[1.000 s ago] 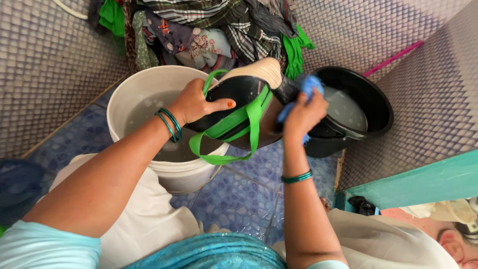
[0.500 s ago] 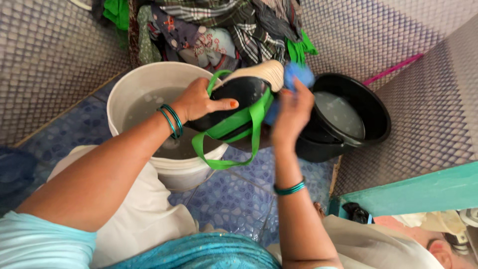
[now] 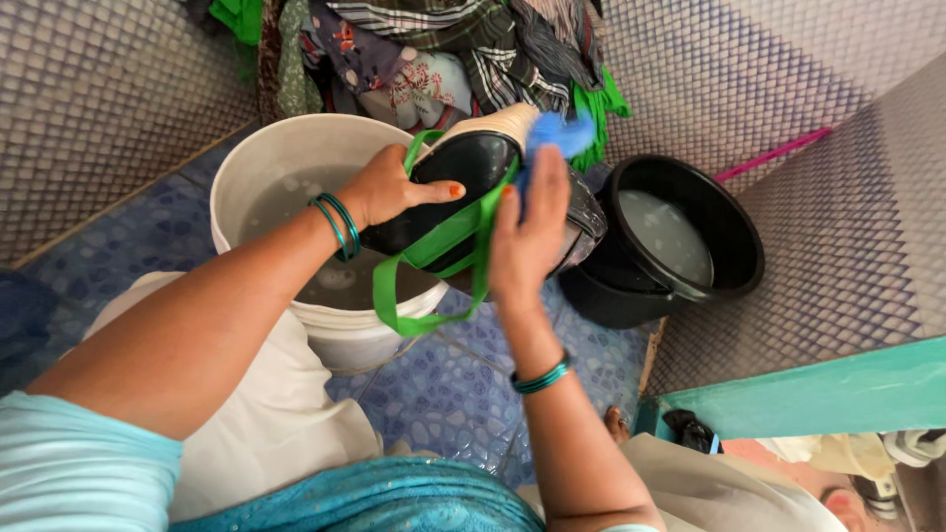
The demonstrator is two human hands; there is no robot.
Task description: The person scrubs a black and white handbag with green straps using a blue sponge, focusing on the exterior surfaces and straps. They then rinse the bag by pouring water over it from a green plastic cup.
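A white bucket (image 3: 258, 177) with cloudy water fills the upper left centre of the frame, standing on a blue pebble-patterned floor (image 3: 443, 394). To its right, in the upper right centre, sits a black basin (image 3: 734, 246), also holding water, close against a grey patterned wall (image 3: 857, 197). Along the top edge lies a pile of clothes (image 3: 434, 49), checked and flowered, with bits of green cloth among them. Over the bucket's right rim, in the middle of the frame, hangs a black bag (image 3: 463, 172) with green straps (image 3: 434, 251) that loop down in front of the bucket. The left hand (image 3: 389, 187) is closed around the bag's left side, thumb laid across its front. The right hand (image 3: 527, 232) presses against the bag's right side, its fingers clamped on a blue scrubber (image 3: 562, 133) at the bag's top edge.
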